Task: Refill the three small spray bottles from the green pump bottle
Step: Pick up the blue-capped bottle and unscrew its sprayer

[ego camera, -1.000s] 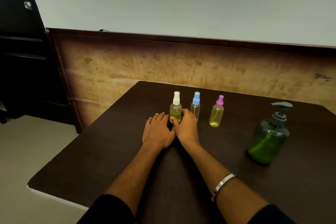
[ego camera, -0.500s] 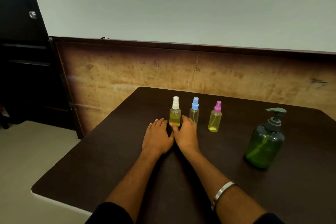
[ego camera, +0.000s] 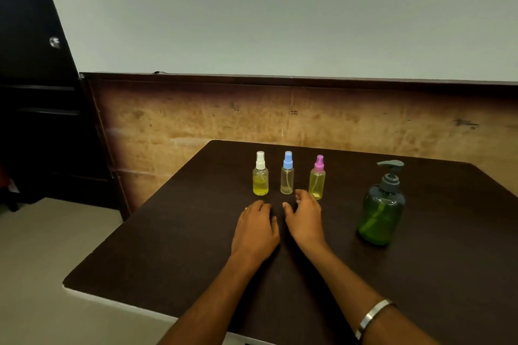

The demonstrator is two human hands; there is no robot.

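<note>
Head camera first, and it is our only view: we look down on a dark brown wooden table (ego camera: 168, 246) set against a worn tan wall panel (ego camera: 196, 115). Three small clear plastic spray bottles stand upright in a row near the table's far edge. We see the white-capped spray bottle (ego camera: 260, 175) on the left holding the most yellow-green liquid, the blue-capped spray bottle (ego camera: 287, 175) in the middle looking nearly empty, and the pink-capped spray bottle (ego camera: 317, 179) on the right tinted yellow, with a little liquid at its base. Well apart to the right stands the translucent green plastic pump bottle (ego camera: 381, 210) with its grey pump head, upright, partly filled.

Our left hand (ego camera: 256, 228) lies palm down on the table just in front of the white-capped bottle, fingers relaxed, holding nothing. Our right hand (ego camera: 304, 218) sits beside it, fingers loosely spread and slightly curved, its fingertips close to the base of the pink-capped bottle; we cannot tell whether they touch it. It grips nothing. A silver metal bangle (ego camera: 374, 316) circles our right forearm.
</note>
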